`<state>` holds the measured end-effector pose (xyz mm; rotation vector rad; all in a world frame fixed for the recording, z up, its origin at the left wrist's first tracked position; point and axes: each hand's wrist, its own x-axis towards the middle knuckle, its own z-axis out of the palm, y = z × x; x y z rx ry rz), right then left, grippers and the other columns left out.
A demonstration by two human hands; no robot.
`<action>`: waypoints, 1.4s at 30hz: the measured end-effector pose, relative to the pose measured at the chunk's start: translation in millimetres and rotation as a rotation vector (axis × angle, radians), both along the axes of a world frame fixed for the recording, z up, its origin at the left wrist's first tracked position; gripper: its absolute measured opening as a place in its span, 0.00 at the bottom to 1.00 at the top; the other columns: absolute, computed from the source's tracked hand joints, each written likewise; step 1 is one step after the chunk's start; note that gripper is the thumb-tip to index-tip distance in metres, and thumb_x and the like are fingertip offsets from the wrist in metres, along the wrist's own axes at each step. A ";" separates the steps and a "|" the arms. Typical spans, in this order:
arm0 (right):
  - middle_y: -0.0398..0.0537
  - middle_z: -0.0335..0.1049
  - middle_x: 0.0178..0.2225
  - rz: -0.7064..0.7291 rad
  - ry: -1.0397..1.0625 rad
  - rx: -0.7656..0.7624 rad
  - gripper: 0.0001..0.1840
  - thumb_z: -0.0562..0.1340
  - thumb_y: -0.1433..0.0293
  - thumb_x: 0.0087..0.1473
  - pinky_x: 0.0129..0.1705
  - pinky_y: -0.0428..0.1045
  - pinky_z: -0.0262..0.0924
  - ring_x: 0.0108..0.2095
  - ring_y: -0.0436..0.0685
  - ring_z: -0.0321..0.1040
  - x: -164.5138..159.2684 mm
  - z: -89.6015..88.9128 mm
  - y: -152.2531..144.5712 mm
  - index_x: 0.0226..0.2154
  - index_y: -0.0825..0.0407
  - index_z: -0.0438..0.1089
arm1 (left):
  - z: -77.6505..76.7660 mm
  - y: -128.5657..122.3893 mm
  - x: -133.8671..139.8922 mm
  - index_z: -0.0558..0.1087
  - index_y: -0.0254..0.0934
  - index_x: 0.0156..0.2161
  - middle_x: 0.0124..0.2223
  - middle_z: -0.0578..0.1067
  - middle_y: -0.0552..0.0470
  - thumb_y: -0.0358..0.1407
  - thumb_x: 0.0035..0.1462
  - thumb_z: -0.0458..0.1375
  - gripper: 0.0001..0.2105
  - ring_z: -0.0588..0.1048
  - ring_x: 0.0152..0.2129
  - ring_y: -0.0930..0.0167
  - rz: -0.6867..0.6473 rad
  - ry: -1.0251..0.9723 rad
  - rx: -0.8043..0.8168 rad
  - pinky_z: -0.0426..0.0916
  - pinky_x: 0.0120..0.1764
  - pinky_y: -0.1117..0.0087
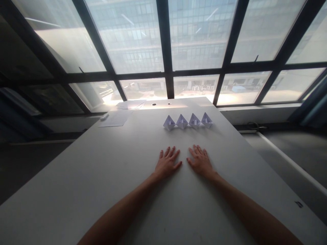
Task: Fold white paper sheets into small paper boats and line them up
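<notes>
Both hands rest palm down on the white table [122, 163], side by side with a small gap between the thumbs. My left hand [168, 162] lies flat with fingers spread and holds nothing. Likewise flat and spread, my right hand [200, 161] is empty. Beyond the fingertips, several folded white paper boats stand in a row, apart from both hands. The leftmost paper boat [169, 123] is ahead of my left hand. The rightmost paper boat [206, 120] stands ahead and slightly right of my right hand.
White paper sheets [114, 119] lie at the table's far left, with a small white object [104, 117] on their edge. Two dark holes, one a round hole [154, 104], show near the far edge. Behind the table are tall windows [194, 34]. A dark mark [298, 204] is at right.
</notes>
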<state>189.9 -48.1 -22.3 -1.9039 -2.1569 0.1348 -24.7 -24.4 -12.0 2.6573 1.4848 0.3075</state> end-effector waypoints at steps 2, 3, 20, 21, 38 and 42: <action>0.56 0.44 0.69 0.001 0.001 0.004 0.33 0.51 0.55 0.63 0.66 0.62 0.31 0.69 0.64 0.37 0.3 -0.5 0.0 0.66 0.51 0.53 | -0.1 0.4 0.0 0.55 0.49 0.67 0.70 0.52 0.49 0.55 0.63 0.46 0.30 0.48 0.67 0.54 0.002 0.008 -0.006 0.40 0.63 0.44; 0.56 0.45 0.69 0.001 0.001 0.004 0.33 0.51 0.55 0.63 0.66 0.62 0.31 0.69 0.64 0.37 0.4 -0.6 -0.1 0.66 0.51 0.53 | -0.2 0.5 0.0 0.55 0.49 0.67 0.70 0.52 0.49 0.55 0.63 0.46 0.30 0.48 0.67 0.54 0.002 0.012 -0.008 0.41 0.63 0.44; 0.56 0.46 0.68 -0.003 0.003 0.012 0.33 0.52 0.55 0.62 0.66 0.62 0.32 0.68 0.64 0.38 1.1 -1.2 0.4 0.65 0.50 0.55 | 0.4 0.6 0.0 0.55 0.48 0.67 0.70 0.51 0.49 0.54 0.64 0.47 0.30 0.47 0.67 0.55 0.002 0.011 -0.012 0.40 0.63 0.43; 0.56 0.46 0.68 -0.004 0.004 0.012 0.32 0.52 0.55 0.62 0.66 0.61 0.32 0.68 0.64 0.38 1.1 -1.0 0.4 0.65 0.50 0.55 | 0.2 0.5 -0.1 0.55 0.48 0.67 0.70 0.51 0.49 0.54 0.64 0.47 0.30 0.47 0.67 0.55 0.003 0.008 -0.011 0.40 0.63 0.43; 0.55 0.45 0.69 -0.002 0.008 -0.005 0.33 0.52 0.55 0.62 0.66 0.62 0.31 0.68 0.63 0.38 1.0 0.0 0.2 0.65 0.50 0.54 | -0.1 0.4 -0.6 0.57 0.49 0.66 0.70 0.52 0.49 0.54 0.63 0.48 0.29 0.48 0.67 0.54 0.006 -0.002 -0.007 0.41 0.64 0.44; 0.55 0.45 0.69 -0.001 0.011 0.003 0.32 0.52 0.55 0.62 0.66 0.62 0.32 0.68 0.63 0.38 1.0 -0.3 -0.3 0.65 0.50 0.55 | -1.0 0.7 -0.8 0.56 0.50 0.67 0.70 0.52 0.49 0.54 0.63 0.48 0.29 0.48 0.67 0.54 0.003 -0.002 -0.015 0.40 0.63 0.43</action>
